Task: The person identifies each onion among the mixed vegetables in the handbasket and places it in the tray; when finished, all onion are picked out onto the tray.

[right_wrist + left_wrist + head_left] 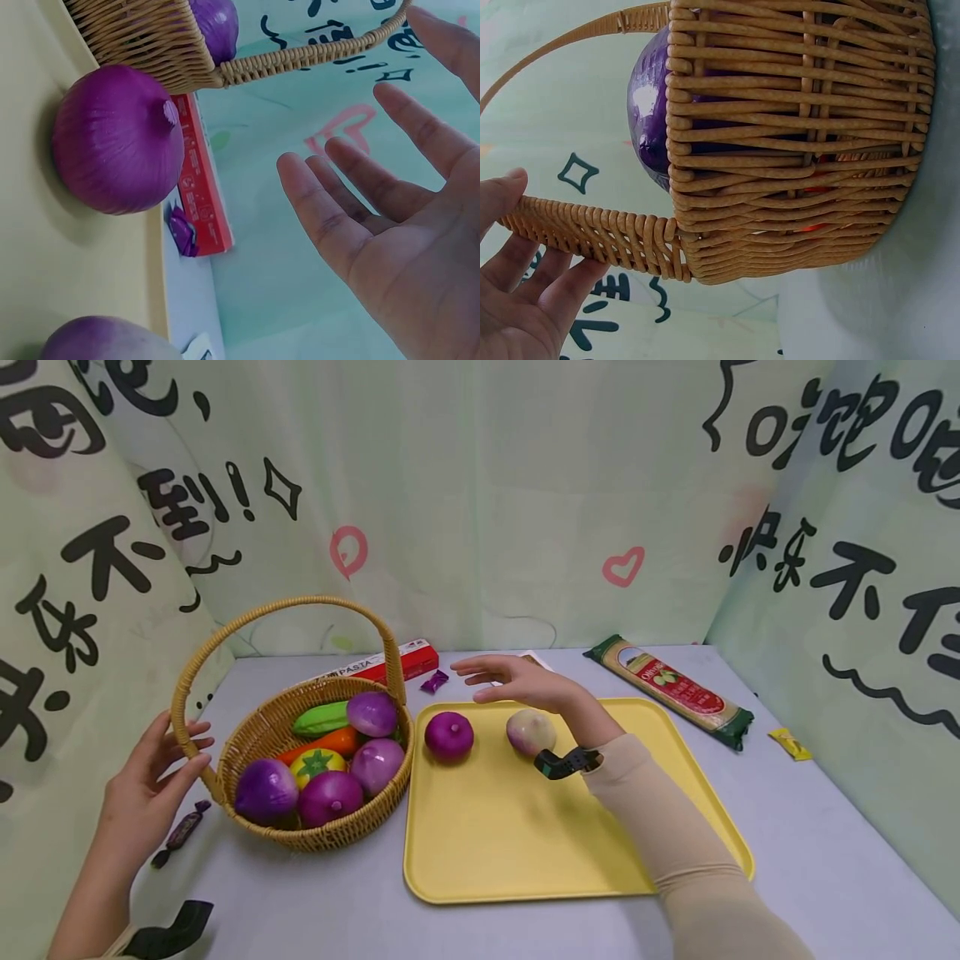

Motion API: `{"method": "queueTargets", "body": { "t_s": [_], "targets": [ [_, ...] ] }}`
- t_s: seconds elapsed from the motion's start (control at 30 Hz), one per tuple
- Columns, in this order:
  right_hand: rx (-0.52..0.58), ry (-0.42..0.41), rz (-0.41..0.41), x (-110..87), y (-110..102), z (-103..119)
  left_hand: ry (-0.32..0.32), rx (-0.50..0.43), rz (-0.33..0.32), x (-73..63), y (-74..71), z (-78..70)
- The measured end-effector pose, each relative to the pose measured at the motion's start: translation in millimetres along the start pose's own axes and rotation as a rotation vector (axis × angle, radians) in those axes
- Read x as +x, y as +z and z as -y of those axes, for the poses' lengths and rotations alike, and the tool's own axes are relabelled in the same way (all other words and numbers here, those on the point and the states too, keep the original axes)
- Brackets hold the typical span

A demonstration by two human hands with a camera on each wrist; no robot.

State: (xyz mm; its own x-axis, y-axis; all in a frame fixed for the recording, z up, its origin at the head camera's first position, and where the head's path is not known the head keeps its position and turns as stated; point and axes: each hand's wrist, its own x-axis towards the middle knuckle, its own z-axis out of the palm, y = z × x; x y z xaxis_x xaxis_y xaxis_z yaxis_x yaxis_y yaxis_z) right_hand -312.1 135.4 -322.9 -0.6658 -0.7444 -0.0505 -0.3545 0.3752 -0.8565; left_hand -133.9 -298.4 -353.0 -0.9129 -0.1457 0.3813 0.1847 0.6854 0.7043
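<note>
On the right arm the person wears a long sleeve (675, 827) of plain beige cloth, which looks smooth and rather close-fitting, with some crosswise creases on the forearm. Its cuff ends at the wrist, and beside the cuff there is a black strap (566, 763) with a small greenish patch. The right hand (525, 683) is bare. The left hand (153, 777) is also bare. At the left wrist one sees a black band (171, 931) of bent shape with a broad, flat end, and next to it a narrow beige edge of cloth (120, 942).
</note>
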Motion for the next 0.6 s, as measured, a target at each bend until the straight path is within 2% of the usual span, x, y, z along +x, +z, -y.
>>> {"method": "queueTargets", "body": {
  "t_s": [0.47, 0.6],
  "targets": [
    [-0.048, -0.029, 0.040, 12.8, 8.5, 19.0, -0.021, 0.007, -0.002, -0.1, 0.5, -0.3],
    [-0.059, -0.059, 0.064, 18.2, 12.3, 25.1, -0.023, -0.002, 0.002, 0.3, 0.2, -1.0]
  ]
}}
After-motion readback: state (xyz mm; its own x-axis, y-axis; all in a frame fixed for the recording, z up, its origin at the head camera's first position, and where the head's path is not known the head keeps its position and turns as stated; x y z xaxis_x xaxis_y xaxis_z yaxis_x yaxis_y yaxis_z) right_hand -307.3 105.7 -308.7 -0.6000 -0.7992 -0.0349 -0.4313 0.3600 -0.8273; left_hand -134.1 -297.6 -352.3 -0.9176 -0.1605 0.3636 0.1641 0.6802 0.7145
